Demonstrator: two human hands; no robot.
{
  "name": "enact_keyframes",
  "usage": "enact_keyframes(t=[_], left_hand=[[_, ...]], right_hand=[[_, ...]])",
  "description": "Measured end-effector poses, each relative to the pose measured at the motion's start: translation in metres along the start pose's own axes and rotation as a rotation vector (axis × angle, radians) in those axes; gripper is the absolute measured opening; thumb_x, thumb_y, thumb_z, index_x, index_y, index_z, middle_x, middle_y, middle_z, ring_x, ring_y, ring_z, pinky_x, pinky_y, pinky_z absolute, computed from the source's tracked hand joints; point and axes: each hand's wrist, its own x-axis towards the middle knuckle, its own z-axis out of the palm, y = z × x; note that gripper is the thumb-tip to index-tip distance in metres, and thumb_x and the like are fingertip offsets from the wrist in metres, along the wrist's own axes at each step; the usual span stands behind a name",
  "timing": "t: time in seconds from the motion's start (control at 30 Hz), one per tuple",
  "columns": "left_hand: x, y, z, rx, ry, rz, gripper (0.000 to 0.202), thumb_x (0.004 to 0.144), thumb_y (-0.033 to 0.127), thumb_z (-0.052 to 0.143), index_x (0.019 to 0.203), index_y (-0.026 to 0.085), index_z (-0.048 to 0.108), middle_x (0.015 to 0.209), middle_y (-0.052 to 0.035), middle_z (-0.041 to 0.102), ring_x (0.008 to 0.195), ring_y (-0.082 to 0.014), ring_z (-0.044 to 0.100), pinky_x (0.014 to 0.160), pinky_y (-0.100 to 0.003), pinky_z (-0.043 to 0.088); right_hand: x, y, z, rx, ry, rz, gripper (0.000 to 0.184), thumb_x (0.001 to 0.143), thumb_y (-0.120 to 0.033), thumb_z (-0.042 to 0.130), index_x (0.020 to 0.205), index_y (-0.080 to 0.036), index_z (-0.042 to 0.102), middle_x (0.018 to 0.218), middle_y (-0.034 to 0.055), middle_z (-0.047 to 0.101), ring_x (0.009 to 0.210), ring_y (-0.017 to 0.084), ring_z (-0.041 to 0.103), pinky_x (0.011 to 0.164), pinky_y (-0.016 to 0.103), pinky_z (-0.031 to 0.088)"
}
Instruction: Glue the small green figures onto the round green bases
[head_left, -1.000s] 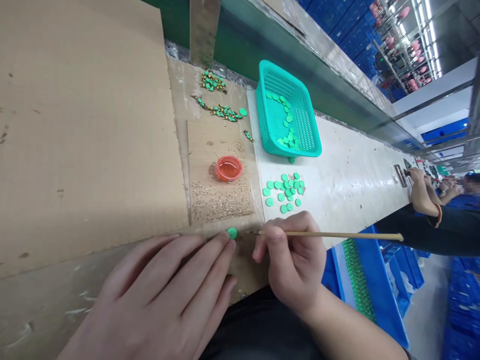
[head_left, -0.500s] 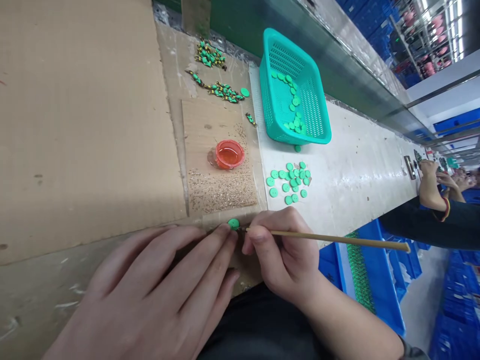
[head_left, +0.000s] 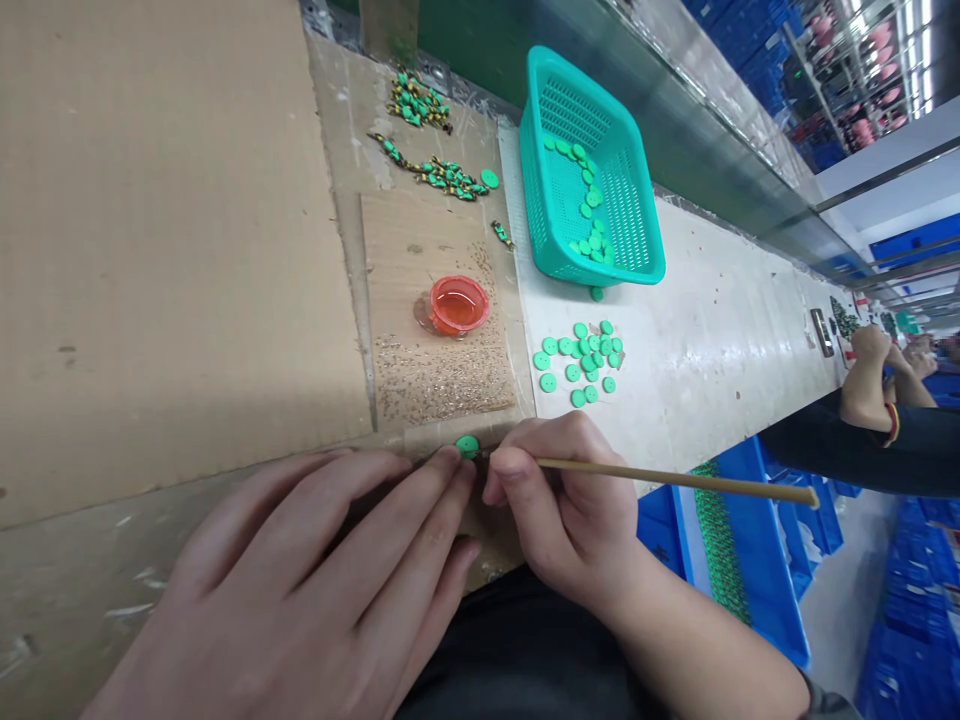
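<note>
A small round green disc (head_left: 466,446), like a button with tiny holes, lies at the front edge of the worktop. The fingertips of my left hand (head_left: 330,560) press against its near side, fingers long and close together; the thumb is partly tucked below. My right hand (head_left: 566,500) pinches a thin wooden stick (head_left: 675,480) like a pencil. Its working tip points left at the disc and is too small to make out clearly. Beyond the hands, a red cap-like cup (head_left: 459,306) with clear liquid stands on a wooden board (head_left: 397,240) strewn with tiny specks.
Several loose green discs (head_left: 589,360) lie on the white surface. A turquoise basket (head_left: 652,265) holds more. Little green, yellow and black pieces (head_left: 450,178) are heaped at the back. Cardboard (head_left: 187,220) covers the left. Blue bins (head_left: 757,540) and another person's arm (head_left: 862,390) are at the right.
The stick's tip has edged slightly left and up, closer to the disc. My left hand stays put. The other person's hands have shifted a little.
</note>
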Motion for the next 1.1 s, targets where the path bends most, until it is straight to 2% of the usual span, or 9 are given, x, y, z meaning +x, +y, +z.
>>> enact_keyframes(t=[0.17,0.33,0.4,0.47,0.57,0.67,0.77,0.87,1.1], left_hand=[[0.003,0.002,-0.003,0.030,-0.013,0.003,0.032,0.117,0.040,0.066,0.145,0.032,0.081,0.160,-0.0048,0.079,0.136,-0.0392,0.075,0.123,-0.065,0.053],[0.008,0.003,0.000,0.070,-0.002,-0.019,0.039,0.119,0.041,0.064,0.153,0.030,0.078,0.151,-0.0057,0.082,0.136,-0.0384,0.074,0.121,-0.063,0.054],[0.014,0.003,0.001,0.110,0.013,-0.002,0.040,0.121,0.039,0.061,0.155,0.027,0.077,0.147,-0.0077,0.084,0.132,-0.0362,0.075,0.118,-0.060,0.053],[0.022,0.002,-0.002,0.151,0.022,0.045,0.037,0.121,0.035,0.059,0.150,0.023,0.079,0.142,-0.0094,0.085,0.127,-0.0342,0.075,0.114,-0.057,0.052],[0.036,0.003,-0.010,0.181,0.025,0.140,0.030,0.121,0.026,0.057,0.138,0.021,0.081,0.136,-0.0080,0.087,0.121,-0.0323,0.075,0.111,-0.054,0.052],[0.044,0.006,-0.017,0.160,0.016,0.190,0.027,0.122,0.024,0.057,0.135,0.023,0.080,0.130,-0.0049,0.088,0.116,-0.0287,0.076,0.107,-0.050,0.054],[0.045,0.007,-0.021,0.138,0.042,0.180,0.021,0.121,0.024,0.061,0.130,0.024,0.080,0.126,-0.0048,0.089,0.114,-0.0270,0.077,0.107,-0.048,0.057],[0.042,0.003,-0.019,0.108,0.057,0.133,0.019,0.119,0.022,0.068,0.132,0.025,0.081,0.132,-0.0050,0.090,0.116,-0.0263,0.079,0.109,-0.048,0.059],[0.032,0.022,-0.012,0.164,0.031,0.061,0.021,0.119,0.030,0.068,0.130,0.026,0.086,0.129,-0.0050,0.090,0.117,-0.0217,0.082,0.106,-0.041,0.063]], right_hand=[[-0.002,0.004,0.003,0.114,0.148,0.020,0.010,0.123,-0.025,0.067,0.114,-0.028,0.065,0.077,-0.0065,0.070,0.064,0.014,0.072,0.066,0.030,0.063],[-0.002,0.004,0.005,0.228,0.307,0.016,0.013,0.126,-0.027,0.061,0.122,-0.027,0.073,0.078,-0.0052,0.071,0.058,0.012,0.069,0.058,0.027,0.059],[-0.005,0.001,0.000,0.188,0.291,0.007,0.018,0.126,-0.027,0.062,0.125,-0.026,0.079,0.089,-0.0005,0.080,0.071,0.015,0.079,0.065,0.029,0.067],[-0.009,-0.002,-0.007,0.109,0.206,0.006,0.019,0.123,-0.022,0.063,0.123,-0.026,0.082,0.106,0.0052,0.089,0.095,0.020,0.088,0.084,0.035,0.075],[-0.017,-0.004,-0.018,-0.018,0.046,-0.034,0.021,0.121,-0.015,0.061,0.127,-0.026,0.078,0.126,0.0106,0.092,0.119,0.025,0.089,0.104,0.045,0.075],[-0.023,-0.004,-0.020,-0.135,-0.044,-0.154,0.017,0.119,-0.015,0.062,0.123,-0.027,0.073,0.119,0.0095,0.092,0.113,0.026,0.086,0.102,0.047,0.075],[-0.027,-0.003,-0.017,-0.204,-0.018,-0.240,0.014,0.118,-0.016,0.063,0.112,-0.026,0.071,0.105,0.0071,0.088,0.102,0.025,0.081,0.095,0.044,0.075],[-0.032,-0.001,-0.015,-0.236,0.029,-0.277,0.015,0.117,-0.015,0.064,0.109,-0.024,0.072,0.110,0.0101,0.091,0.102,0.027,0.080,0.093,0.044,0.076],[-0.049,0.001,-0.016,-0.198,0.095,-0.324,0.030,0.116,-0.012,0.062,0.135,-0.024,0.082,0.116,0.0107,0.091,0.108,0.027,0.088,0.096,0.042,0.078]])
